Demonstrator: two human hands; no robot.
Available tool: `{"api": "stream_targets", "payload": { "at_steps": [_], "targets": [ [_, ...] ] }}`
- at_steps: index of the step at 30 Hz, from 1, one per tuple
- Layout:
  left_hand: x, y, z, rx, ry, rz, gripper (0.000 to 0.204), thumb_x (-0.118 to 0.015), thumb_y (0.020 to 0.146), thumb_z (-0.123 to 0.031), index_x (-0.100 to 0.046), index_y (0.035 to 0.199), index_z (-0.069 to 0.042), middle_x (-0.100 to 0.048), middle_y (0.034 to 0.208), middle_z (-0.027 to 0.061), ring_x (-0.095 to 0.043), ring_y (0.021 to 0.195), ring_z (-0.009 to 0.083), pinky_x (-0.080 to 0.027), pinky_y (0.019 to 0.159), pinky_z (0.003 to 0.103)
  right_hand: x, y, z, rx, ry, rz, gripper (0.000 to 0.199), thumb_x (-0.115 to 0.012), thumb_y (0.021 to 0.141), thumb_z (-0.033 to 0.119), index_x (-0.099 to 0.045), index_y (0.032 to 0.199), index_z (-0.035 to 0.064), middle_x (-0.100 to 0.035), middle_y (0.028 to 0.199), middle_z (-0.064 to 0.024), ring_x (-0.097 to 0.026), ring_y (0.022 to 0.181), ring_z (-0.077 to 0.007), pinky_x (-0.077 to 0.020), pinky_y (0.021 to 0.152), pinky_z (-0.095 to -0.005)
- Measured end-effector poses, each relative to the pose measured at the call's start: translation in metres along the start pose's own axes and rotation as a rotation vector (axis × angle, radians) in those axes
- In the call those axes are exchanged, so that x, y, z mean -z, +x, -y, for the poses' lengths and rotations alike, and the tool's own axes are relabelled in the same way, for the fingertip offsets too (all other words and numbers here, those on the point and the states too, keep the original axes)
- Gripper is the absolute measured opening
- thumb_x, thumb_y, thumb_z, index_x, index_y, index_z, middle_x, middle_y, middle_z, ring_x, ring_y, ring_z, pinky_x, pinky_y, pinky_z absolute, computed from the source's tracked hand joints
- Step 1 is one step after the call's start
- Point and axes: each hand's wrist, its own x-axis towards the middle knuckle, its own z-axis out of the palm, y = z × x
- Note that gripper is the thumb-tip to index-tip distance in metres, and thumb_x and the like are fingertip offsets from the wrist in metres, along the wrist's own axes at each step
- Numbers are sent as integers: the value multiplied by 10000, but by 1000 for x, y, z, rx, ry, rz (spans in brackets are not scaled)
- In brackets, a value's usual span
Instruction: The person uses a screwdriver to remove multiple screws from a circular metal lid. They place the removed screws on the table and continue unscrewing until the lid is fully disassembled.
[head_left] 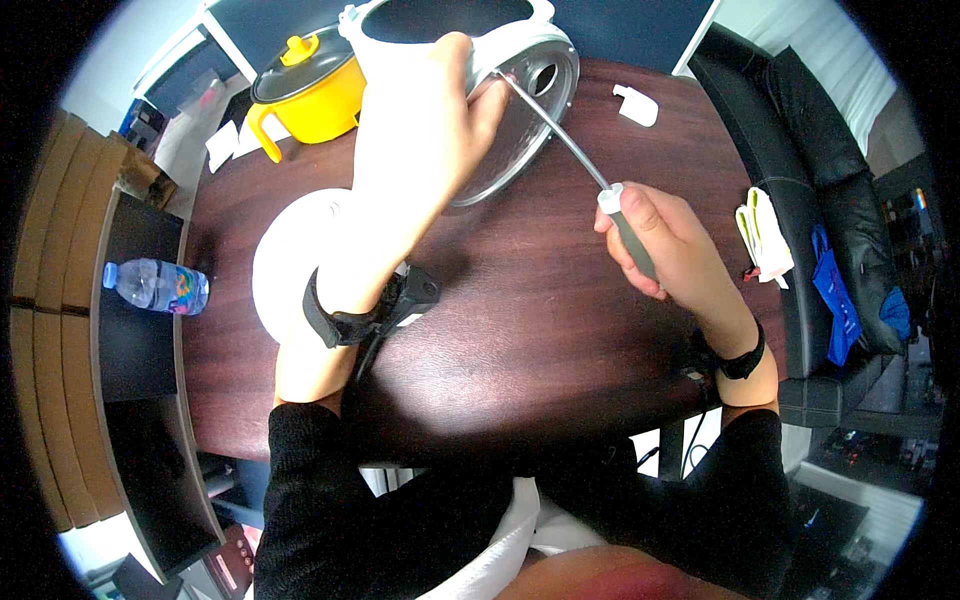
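My left hand point(420, 130) grips a white ring-shaped plastic housing point(515, 38), held tilted above the far part of the table. A clear round lid point(515, 150) with a dark oval hole sits against the housing's near side. In my right hand point(665, 235) is a screwdriver point(560, 137) with a grey-green handle, fingers wrapped round it. Its shaft slants up and left; the tip meets the housing's edge beside my left fingers, where the exact contact is too small to tell. Partly behind my left forearm lies a white rounded part point(290, 262) with a black base and cable.
A yellow pot point(315, 108) with a dark lid stands at the far left. On the brown table point(560, 340), a small white piece point(636, 106) lies far right, and folded cloth point(765, 235) at the right edge. A water bottle point(160, 287) lies left; a black sofa point(820, 130) stands right.
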Motion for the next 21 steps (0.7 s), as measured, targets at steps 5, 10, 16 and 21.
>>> {"api": "stream_targets", "payload": {
  "at_steps": [5, 10, 16, 21],
  "targets": [
    [4, 0, 7, -58, 13, 32, 253, -713, 787, -234, -591, 831, -17, -618, 689, 171, -647, 660, 329, -517, 630, 393, 3, -3, 9, 369, -684, -326, 377, -494, 987, 346, -593, 834, 16, -526, 553, -29, -544, 484, -120, -384, 462, -285],
    [10, 0, 5, -45, -48, 69, 263, -711, 780, -242, -618, 868, -12, -638, 721, 183, -654, 692, 341, -522, 661, 403, 3, -10, 12, 227, -534, -229, 397, -476, 989, 370, -585, 858, 12, -527, 552, -41, -540, 461, -140, -380, 435, -302],
    [13, 3, 2, 49, -32, 129, 269, -703, 790, -249, -628, 882, -9, -648, 740, 185, -666, 726, 336, -525, 676, 394, -3, -10, 6, -194, 414, 178, 480, -323, 1018, 459, -521, 950, 28, -484, 578, -18, -399, 344, -85, -284, 301, -226],
    [3, -1, -4, 72, 9, 37, 249, -701, 796, -236, -625, 864, -9, -637, 713, 179, -662, 693, 333, -521, 648, 392, -10, -8, 4, -233, 665, 262, 497, -288, 1020, 478, -498, 952, 33, -479, 586, -21, -371, 334, -72, -265, 287, -218]
  ]
}}
